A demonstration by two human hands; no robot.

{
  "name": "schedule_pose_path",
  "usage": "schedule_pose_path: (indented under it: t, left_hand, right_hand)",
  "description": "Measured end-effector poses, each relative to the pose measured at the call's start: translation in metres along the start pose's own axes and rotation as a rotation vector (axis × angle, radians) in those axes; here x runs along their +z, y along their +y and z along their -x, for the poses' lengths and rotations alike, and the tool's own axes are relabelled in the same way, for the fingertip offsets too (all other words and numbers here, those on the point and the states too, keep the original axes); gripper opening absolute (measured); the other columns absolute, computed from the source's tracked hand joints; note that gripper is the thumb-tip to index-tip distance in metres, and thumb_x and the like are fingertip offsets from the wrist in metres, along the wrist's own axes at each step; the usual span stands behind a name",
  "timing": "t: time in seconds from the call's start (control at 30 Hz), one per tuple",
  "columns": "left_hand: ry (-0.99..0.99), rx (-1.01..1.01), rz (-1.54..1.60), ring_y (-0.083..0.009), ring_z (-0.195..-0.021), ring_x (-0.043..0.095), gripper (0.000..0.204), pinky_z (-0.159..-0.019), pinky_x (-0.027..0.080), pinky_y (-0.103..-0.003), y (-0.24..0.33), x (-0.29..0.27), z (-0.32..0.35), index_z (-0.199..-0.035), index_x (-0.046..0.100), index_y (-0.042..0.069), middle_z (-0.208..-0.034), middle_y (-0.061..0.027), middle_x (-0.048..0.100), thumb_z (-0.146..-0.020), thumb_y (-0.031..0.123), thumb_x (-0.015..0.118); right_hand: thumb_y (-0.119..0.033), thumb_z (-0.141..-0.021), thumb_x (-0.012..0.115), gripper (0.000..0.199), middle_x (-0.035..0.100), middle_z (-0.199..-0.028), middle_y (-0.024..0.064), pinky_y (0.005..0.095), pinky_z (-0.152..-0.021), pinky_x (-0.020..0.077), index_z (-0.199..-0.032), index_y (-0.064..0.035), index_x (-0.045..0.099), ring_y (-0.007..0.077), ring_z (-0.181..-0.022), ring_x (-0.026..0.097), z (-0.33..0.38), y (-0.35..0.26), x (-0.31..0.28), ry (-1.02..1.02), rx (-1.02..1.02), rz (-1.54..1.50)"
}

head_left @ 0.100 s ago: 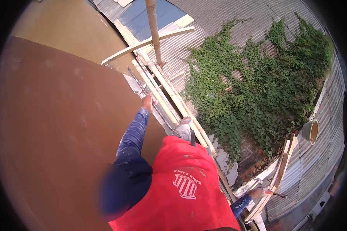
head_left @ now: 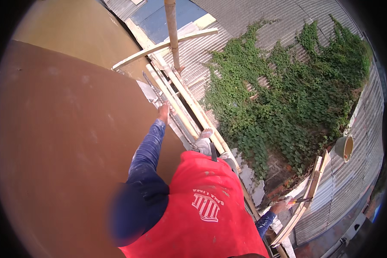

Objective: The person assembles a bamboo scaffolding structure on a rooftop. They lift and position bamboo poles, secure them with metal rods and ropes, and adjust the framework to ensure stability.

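Here, your left hand (head_left: 164,112) grips a rod (head_left: 152,87) slanting far-left to near-right; your right hand (head_left: 281,206) holds a hammer (head_left: 297,201).

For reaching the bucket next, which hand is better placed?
Probably the right hand: it is nearer the bucket, though it holds a tool. The left hand is farther away, at a long rod.

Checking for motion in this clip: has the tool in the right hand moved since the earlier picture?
Yes: the tool has moved up the picture, closer to the bucket.
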State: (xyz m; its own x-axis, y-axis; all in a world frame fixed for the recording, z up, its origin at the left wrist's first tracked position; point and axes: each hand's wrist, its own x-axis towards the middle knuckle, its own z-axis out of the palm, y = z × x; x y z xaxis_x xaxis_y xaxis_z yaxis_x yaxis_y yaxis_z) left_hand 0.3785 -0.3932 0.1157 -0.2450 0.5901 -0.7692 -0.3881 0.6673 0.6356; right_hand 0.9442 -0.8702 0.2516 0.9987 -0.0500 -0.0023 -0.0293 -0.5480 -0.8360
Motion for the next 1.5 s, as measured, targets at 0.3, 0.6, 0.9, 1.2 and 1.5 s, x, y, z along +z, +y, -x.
schedule_pose_path:
  t: [0.3, 0.6, 0.9, 1.2, 1.5]
  left_hand:
    - [0.012, 0.106, -0.108, -0.01, -0.051, 0.042, 0.034, -0.046, 0.045, -0.028, 0.026, -0.008, -0.015, -0.112, 0.061, 0.01, -0.065, 0.0021, 0.038, -0.094, 0.038, 0.066]
    - [0.359, 0.426, -0.317, -0.0372, -0.113, 0.06, 0.093, -0.1, 0.048, -0.042, 0.12, -0.049, -0.031, -0.142, 0.041, -0.014, -0.144, -0.0258, 0.05, -0.085, 0.053, 0.072]
    - [0.249, 0.809, -0.656, -0.0278, -0.079, 0.065, 0.057, -0.079, 0.051, -0.041, 0.26, 0.052, 0.019, -0.101, 0.071, -0.006, -0.085, -0.0176, 0.07, -0.079, 0.046, 0.081]
    - [0.009, 1.17, -0.558, -0.0337, -0.101, 0.07, 0.087, -0.091, 0.054, -0.038, 0.416, 0.187, -0.06, -0.11, 0.066, -0.013, -0.108, -0.0286, 0.068, -0.07, 0.061, 0.085]
    - [-0.291, 1.262, -0.56, -0.0295, -0.09, 0.074, 0.107, -0.083, 0.06, -0.035, 0.507, 0.269, -0.131, -0.117, 0.058, -0.011, -0.1, -0.0238, 0.07, -0.056, 0.071, 0.089]
  right_hand:
    - [-0.027, -0.1, 0.056, 0.025, 0.051, -0.067, 0.0038, 0.033, -0.038, 0.0392, -0.107, -0.003, 0.057, 0.0161, -0.043, 0.051, 0.108, 0.088, 0.091, -0.739, 0.247, 0.223]
    - [-0.02, -0.093, 0.058, 0.023, 0.062, -0.071, 0.0188, 0.0509, -0.063, 0.0479, -0.09, 0.0029, 0.061, 0.0384, -0.066, 0.063, 0.083, 0.245, 0.107, -1.06, -0.065, 0.638]
    - [-0.014, -0.095, 0.049, 0.012, 0.049, -0.057, 0.0074, 0.0404, -0.034, 0.0417, -0.09, -0.0063, 0.058, 0.0236, -0.041, 0.052, 0.1, 0.203, 0.1, -0.779, 0.784, 0.396]
    - [-0.017, -0.095, 0.049, 0.011, 0.048, -0.058, 0.0072, 0.039, -0.035, 0.0403, -0.095, -0.0088, 0.056, 0.024, -0.042, 0.05, 0.135, 0.17, 0.151, -0.768, 0.947, 0.46]
    - [-0.023, -0.096, 0.055, 0.019, 0.053, -0.061, 0.0033, 0.0301, -0.033, 0.0382, -0.084, -0.0084, 0.053, 0.0179, -0.043, 0.055, 0.255, -0.018, 0.288, -1.129, 0.391, 0.439]
